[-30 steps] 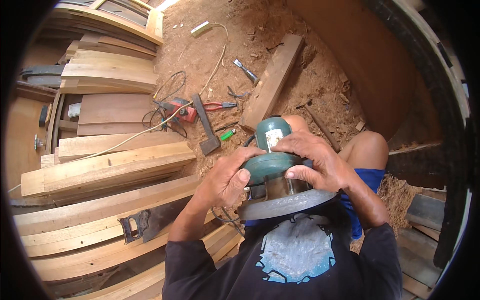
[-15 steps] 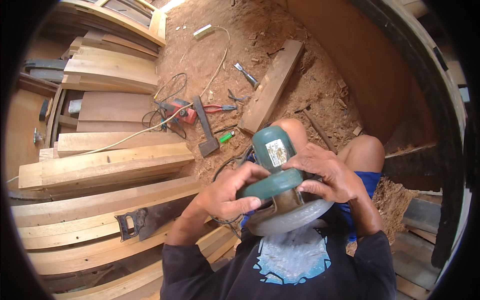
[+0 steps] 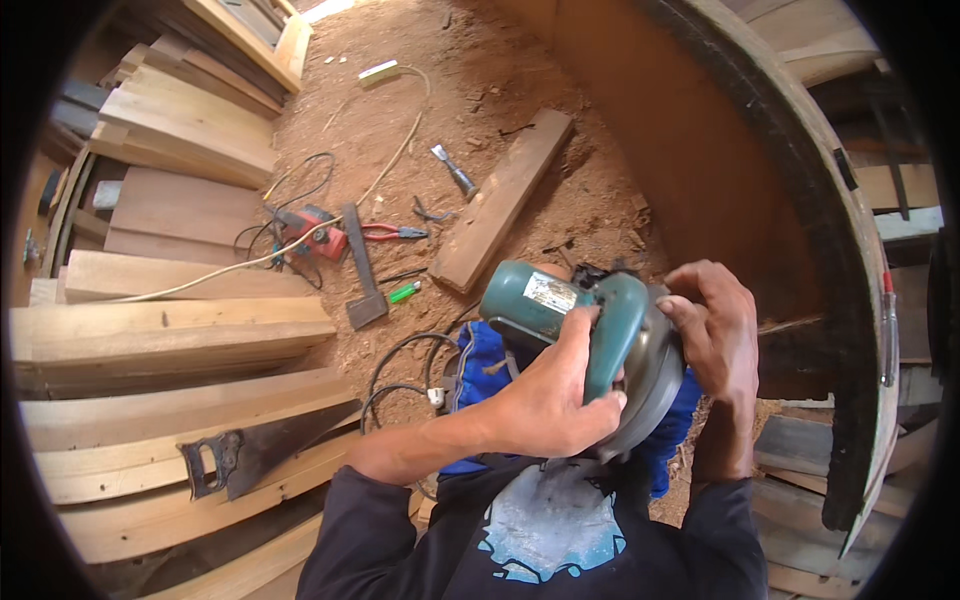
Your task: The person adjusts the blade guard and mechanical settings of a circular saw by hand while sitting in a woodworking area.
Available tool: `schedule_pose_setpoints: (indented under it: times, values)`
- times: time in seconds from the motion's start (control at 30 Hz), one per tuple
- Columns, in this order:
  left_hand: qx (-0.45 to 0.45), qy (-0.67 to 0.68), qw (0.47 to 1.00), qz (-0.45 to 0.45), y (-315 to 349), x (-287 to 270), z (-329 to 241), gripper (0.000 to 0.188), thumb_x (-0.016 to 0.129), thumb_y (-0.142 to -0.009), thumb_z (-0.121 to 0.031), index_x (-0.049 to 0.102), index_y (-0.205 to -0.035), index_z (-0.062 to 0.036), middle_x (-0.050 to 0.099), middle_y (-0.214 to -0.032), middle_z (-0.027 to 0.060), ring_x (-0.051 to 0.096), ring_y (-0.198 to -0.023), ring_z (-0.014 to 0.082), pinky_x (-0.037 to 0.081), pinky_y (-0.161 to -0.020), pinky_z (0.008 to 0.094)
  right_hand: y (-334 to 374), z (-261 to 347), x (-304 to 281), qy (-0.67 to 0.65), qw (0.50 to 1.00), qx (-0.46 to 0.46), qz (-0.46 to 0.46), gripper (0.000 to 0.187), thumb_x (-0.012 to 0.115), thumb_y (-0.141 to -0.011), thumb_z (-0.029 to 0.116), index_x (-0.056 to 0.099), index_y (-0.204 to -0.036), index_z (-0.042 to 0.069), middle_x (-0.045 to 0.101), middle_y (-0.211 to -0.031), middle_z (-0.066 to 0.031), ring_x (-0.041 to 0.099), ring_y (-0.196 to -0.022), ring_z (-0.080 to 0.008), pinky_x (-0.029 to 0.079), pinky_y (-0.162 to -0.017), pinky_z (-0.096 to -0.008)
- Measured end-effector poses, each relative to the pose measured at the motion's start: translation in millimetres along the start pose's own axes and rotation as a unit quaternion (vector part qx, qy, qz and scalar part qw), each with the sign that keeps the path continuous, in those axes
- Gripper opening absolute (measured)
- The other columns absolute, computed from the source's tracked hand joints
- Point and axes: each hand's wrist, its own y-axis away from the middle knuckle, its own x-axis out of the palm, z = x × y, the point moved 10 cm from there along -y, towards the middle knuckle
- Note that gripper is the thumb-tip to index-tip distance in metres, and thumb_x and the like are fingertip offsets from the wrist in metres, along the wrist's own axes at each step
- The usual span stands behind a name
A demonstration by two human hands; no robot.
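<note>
A teal circular saw [image 3: 530,293] with a worn white label is held over my lap, its round metal guard [image 3: 655,380] turned to the right. My left hand [image 3: 545,405] is wrapped round its rear handle [image 3: 618,325], thumb along the near side. At the guard's far right edge, my right hand [image 3: 715,320] grips with bent fingers and thumb; the fingertips are partly hidden. The blade itself cannot be made out. A black cord with a pale plug [image 3: 436,397] lies to the left of my lap.
Stacked planks line the left, with a handsaw [image 3: 260,450] on them. On the sawdust floor lie a hammer-like tool [image 3: 362,270], red pliers [image 3: 390,232], a red power tool [image 3: 318,235], a green lighter [image 3: 404,292], a chisel [image 3: 455,172] and a wooden beam [image 3: 505,200]. A large curved panel [image 3: 700,150] rises at right.
The circular saw has turned so its guard faces right, away from my chest. My left hand has closed round the handle; my right hand has shifted from the motor side to the guard's edge.
</note>
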Motion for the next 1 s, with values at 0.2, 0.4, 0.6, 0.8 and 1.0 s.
schedule_pose_setpoints:
  times: [0.2, 0.4, 0.6, 0.8, 1.0]
  values:
    - [0.135, 0.147, 0.979, -0.049, -43, 12, 23, 0.096, 0.048, -0.083, 0.007, 0.004, -0.168, -0.0003, 0.044, -0.152, 0.0176, 0.047, -0.144, 0.0246, 0.038, -0.121, 0.0381, 27, 31, 3, 0.056, 0.997, -0.052, 0.005, 0.045, 0.082, -0.090, 0.034, 0.071, -0.113, -0.004, 0.072, -0.098, -0.0200, 0.064, -0.095, -0.0429, 0.047, -0.087, -0.0541]
    - [0.101, 0.401, 0.910, 0.018, -62, 27, 58, 0.105, 0.050, -0.078, -0.002, 0.003, -0.173, -0.0026, 0.031, -0.169, 0.0195, 0.040, -0.155, 0.0283, 0.033, -0.127, 0.0408, 31, 13, 32, 0.155, 0.984, 0.038, 0.076, 0.060, 0.081, -0.089, 0.032, 0.061, -0.132, -0.004, 0.067, -0.113, -0.0267, 0.059, -0.104, -0.0494, 0.046, -0.094, -0.0558]
    - [0.075, 0.106, 0.986, 0.102, -51, -17, 47, 0.086, 0.058, -0.088, -0.007, 0.028, -0.168, -0.0005, 0.044, -0.164, 0.0230, 0.048, -0.151, 0.0318, 0.039, -0.125, 0.0455, 44, 2, 48, 0.101, 0.990, 0.085, 0.053, 0.052, 0.076, -0.091, 0.018, 0.055, -0.132, -0.007, 0.069, -0.103, -0.0296, 0.067, -0.095, -0.0523, 0.052, -0.086, -0.0579]
    - [0.359, -0.412, 0.837, 0.033, -80, -51, -36, 0.058, 0.074, -0.098, -0.024, 0.060, -0.153, -0.0080, 0.065, -0.149, 0.0195, 0.058, -0.142, 0.0412, 0.048, -0.119, 0.0476, 57, -7, 52, 0.044, 0.992, 0.117, -0.009, 0.061, 0.065, -0.096, 0.009, 0.039, -0.145, -0.015, 0.065, -0.116, -0.0391, 0.067, -0.107, -0.0555, 0.052, -0.096, -0.0583]
    - [0.253, -0.202, 0.919, 0.225, -131, -36, 4, 0.064, 0.080, -0.096, -0.027, 0.060, -0.154, -0.0074, 0.067, -0.149, 0.0178, 0.061, -0.140, 0.0353, 0.046, -0.120, 0.0454, 69, -16, 67, -0.020, 0.990, 0.139, -0.022, 0.073, 0.059, -0.098, 0.005, 0.023, -0.159, -0.013, 0.050, -0.142, -0.0397, 0.056, -0.130, -0.0527, 0.042, -0.114, -0.0552]
